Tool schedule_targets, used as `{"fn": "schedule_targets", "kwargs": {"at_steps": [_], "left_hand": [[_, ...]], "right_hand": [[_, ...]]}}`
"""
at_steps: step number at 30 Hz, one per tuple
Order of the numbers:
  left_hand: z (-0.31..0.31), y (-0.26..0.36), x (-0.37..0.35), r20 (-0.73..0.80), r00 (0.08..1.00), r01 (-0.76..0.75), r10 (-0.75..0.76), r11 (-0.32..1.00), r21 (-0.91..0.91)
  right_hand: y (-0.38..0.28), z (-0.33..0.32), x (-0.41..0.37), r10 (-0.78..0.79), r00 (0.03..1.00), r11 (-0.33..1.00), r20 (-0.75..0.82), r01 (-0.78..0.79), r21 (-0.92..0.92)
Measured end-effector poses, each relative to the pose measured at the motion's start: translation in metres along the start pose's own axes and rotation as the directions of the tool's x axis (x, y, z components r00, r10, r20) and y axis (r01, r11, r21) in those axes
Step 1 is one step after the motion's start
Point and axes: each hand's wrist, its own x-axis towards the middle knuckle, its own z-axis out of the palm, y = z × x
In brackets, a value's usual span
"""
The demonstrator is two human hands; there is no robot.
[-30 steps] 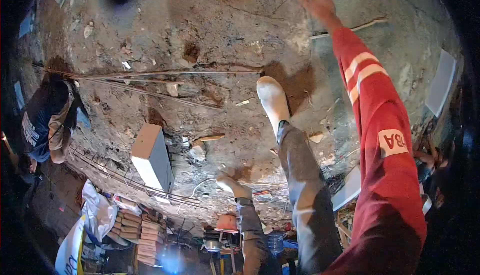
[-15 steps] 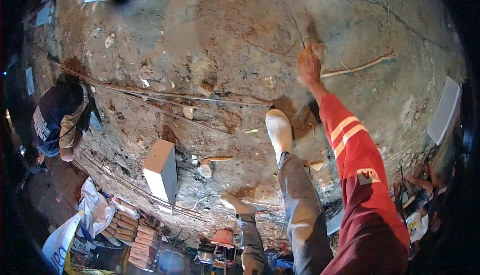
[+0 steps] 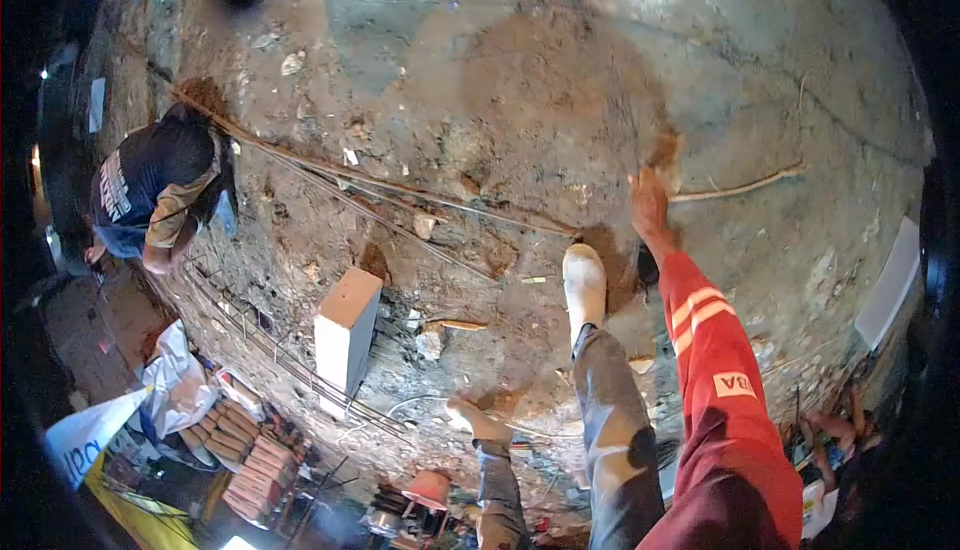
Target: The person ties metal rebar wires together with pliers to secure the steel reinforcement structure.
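My right hand (image 3: 650, 208), at the end of a long red sleeve (image 3: 725, 390) with pale stripes, reaches far forward, low over the brown dirt floor (image 3: 470, 150). Its fingers are curled closed. A faint thin line runs away from the fingertips across the dirt, but I cannot tell what is gripped. Just right of the knuckles lies a long thin stick (image 3: 740, 190). A dark shadow falls on the soil beyond the fingers. My pale boot (image 3: 584, 285) is planted left of the forearm, and the other boot (image 3: 478, 420) stands further back. My left hand is out of sight.
Long thin rods (image 3: 400, 197) cross the floor to the left, beside a crouching person (image 3: 160, 185). A white block (image 3: 345, 345) stands near my legs. Stacked bricks (image 3: 262, 480), sacks (image 3: 180, 380) and an orange container (image 3: 430, 488) lie behind. White panel (image 3: 890, 285) at right.
The camera view has turned and tilted, so the floor appears lower and shifted right. My right hand has drawn slightly back toward me beside the stick, fingers still closed.
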Motion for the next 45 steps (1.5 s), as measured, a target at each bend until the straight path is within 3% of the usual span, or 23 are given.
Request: {"fn": "schedule_targets", "kwargs": {"at_steps": [1,6,8,9,11,12,13,14,15,16,19,20,22,25,29,31,33,35,38,40,42,43,45], "left_hand": [[-0.011,-0.017,-0.013,-0.009,1.000,0.027,-0.027,1.000,-0.002],[-0.065,-0.132,-0.080,-0.051,0.984,0.170,-0.171,0.985,-0.026],[-0.086,-0.191,-0.124,-0.068,0.966,0.244,-0.248,0.968,-0.066],[-0.080,-0.227,-0.143,-0.068,0.957,0.274,-0.282,0.956,-0.110],[-0.076,-0.286,-0.177,-0.073,0.932,0.336,-0.355,0.922,-0.191],[-0.059,-0.311,-0.197,-0.059,0.915,0.375,-0.399,0.895,-0.244],[-0.042,-0.331,-0.213,-0.040,0.900,0.404,-0.435,0.864,-0.301],[-0.020,-0.343,-0.220,-0.020,0.891,0.416,-0.453,0.834,-0.362],[0.000,-0.357,-0.226,0.006,0.883,0.430,-0.470,0.803,-0.413],[0.022,-0.365,-0.231,0.039,0.878,0.437,-0.476,0.767,-0.470],[0.073,-0.389,-0.221,0.134,0.880,0.441,-0.456,0.678,-0.588],[0.090,-0.398,-0.212,0.164,0.886,0.434,-0.433,0.652,-0.621],[0.107,-0.413,-0.187,0.218,0.897,0.422,-0.383,0.603,-0.677],[0.109,-0.454,-0.144,0.262,0.910,0.405,-0.322,0.548,-0.732],[0.080,-0.532,-0.072,0.131,0.945,0.248,-0.300,0.394,-0.885],[-0.009,-0.539,-0.054,0.089,0.988,0.060,-0.129,-0.215,-0.975],[-0.168,-0.508,-0.058,0.099,0.995,0.090,-0.023,-0.253,-0.963],[-0.272,-0.481,-0.036,-0.101,0.976,-0.064,0.193,-0.190,-0.980],[-0.428,-0.418,-0.019,-0.196,0.810,-0.088,0.552,-0.216,-0.972],[-0.504,-0.377,0.007,-0.271,0.709,-0.083,0.651,-0.304,-0.949],[-0.583,-0.342,0.029,-0.377,0.790,-0.079,0.483,-0.529,-0.845],[-0.610,-0.346,0.060,-0.363,0.789,-0.079,0.495,-0.505,-0.860],[-0.664,-0.361,0.138,-0.479,0.731,0.191,0.485,-0.820,-0.539]], "right_hand": [[0.004,-0.005,-0.003,0.102,0.965,0.984,0.243,-0.133,0.115],[-0.099,-0.222,-0.016,0.280,0.956,0.829,0.083,-0.284,0.481],[-0.021,-0.200,-0.049,0.165,0.945,0.973,0.283,-0.203,0.110],[-0.028,-0.225,-0.056,0.257,0.952,0.960,0.169,-0.272,0.073],[-0.008,-0.258,-0.067,-0.073,0.997,0.985,0.028,0.068,0.159],[-0.047,-0.311,-0.071,0.109,0.978,0.987,0.175,-0.128,0.100],[-0.056,-0.326,-0.087,0.000,1.000,0.952,0.016,-0.005,0.308],[-0.057,-0.353,-0.089,0.056,0.970,0.988,0.235,-0.087,0.125],[-0.069,-0.372,-0.099,0.067,0.983,0.998,0.173,-0.067,-0.008],[-0.041,-0.378,-0.114,-0.105,0.980,0.994,0.168,0.106,0.001],[-0.110,-0.455,-0.169,-0.150,0.940,0.982,0.305,0.178,-0.064],[-0.157,-0.476,-0.198,-0.076,0.969,0.978,0.233,0.119,-0.174],[-0.167,-0.488,-0.247,-0.155,0.975,0.987,0.158,0.158,-0.009],[-0.318,-0.551,-0.368,-0.231,0.955,0.965,0.187,0.250,-0.083],[-0.425,-0.561,-0.479,-0.451,0.873,0.887,0.186,0.462,-0.013],[-0.463,-0.565,-0.532,-0.537,0.824,0.842,0.179,0.537,0.056],[-0.535,-0.565,-0.569,-0.557,0.760,0.829,0.336,0.532,0.171],[-0.589,-0.536,-0.590,-0.655,0.649,0.755,0.388,0.539,0.373],[-0.702,-0.509,-0.637,-0.873,0.388,0.487,0.295,0.723,0.489],[-0.776,-0.495,-0.666,-0.937,0.224,0.342,0.269,0.741,0.577],[-0.818,-0.457,-0.681,-0.956,0.091,0.255,0.278,0.722,0.643],[-0.845,-0.452,-0.690,-0.948,0.100,0.277,0.303,0.733,0.622],[-0.891,-0.423,-0.694,-0.906,0.138,0.375,0.401,0.702,0.606]]}}
